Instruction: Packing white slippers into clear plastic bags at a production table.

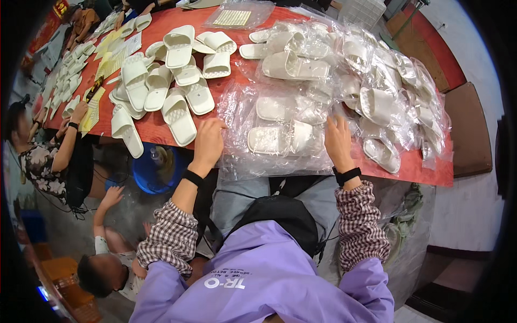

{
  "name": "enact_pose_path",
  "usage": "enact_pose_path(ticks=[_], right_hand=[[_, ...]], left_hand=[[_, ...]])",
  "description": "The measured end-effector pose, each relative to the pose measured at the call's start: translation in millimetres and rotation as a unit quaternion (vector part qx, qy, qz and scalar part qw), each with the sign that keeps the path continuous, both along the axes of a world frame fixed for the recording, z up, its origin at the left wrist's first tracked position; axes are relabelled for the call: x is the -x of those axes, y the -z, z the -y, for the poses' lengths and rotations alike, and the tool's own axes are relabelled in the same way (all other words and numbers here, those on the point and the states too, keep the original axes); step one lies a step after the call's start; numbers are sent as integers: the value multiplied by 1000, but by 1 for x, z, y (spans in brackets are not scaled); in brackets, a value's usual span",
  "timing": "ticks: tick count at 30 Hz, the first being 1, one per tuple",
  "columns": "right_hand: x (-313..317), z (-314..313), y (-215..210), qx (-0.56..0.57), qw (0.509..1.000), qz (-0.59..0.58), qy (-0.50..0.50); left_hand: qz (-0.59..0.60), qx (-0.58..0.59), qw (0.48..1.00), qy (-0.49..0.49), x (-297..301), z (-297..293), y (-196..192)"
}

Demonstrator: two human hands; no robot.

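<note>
A clear plastic bag [237, 148] lies at the table's front edge with a pair of white slippers [264, 141] inside, one above the other. At the bag's left side my left hand [210, 141] is closed, its fingertips pinching the film. My right hand [338, 141] is at the right side, its bent fingers closed on the plastic beside the slippers. Loose white slippers [179, 117] lie heaped to the left of my left hand. Right of my right hand, bagged slippers [377, 105] form a large pile.
The table has a red cover [215, 86]. More bagged slippers [295, 65] lie just beyond the bag. A sheet of small stickers [231, 18] sits at the far edge. A blue bucket [141, 180] stands below at left. Co-workers sit along the left side; a child [116, 258] is close by my left arm.
</note>
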State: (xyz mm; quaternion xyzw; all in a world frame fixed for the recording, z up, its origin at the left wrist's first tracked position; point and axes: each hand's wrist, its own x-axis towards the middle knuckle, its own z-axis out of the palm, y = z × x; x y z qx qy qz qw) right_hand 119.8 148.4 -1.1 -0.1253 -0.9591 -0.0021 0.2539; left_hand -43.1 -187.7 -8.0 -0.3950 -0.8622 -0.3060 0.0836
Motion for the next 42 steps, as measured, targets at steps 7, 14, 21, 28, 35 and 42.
enact_pose_path(ticks=[7, 14, 21, 28, 35, 42], right_hand=[[7, -14, 74, 239, 968, 0, -75], [-2, -2, 80, 243, 967, 53, -47], [-4, 0, 72, 265, 961, 63, -44], [-3, 7, 72, 285, 956, 45, -46], [1, 7, 80, 135, 989, 66, -6], [-1, 11, 73, 150, 985, 91, 9]], left_hand=[[240, 0, 963, 121, -1, -52, 20], [393, 130, 908, 61, 13, -95, 2], [600, -261, 750, 102, 19, -104, 15], [472, -228, 843, 123, 17, -95, 19], [445, -186, 876, -10, 13, 43, -55], [409, -413, 811, -70, 117, 161, -116]])
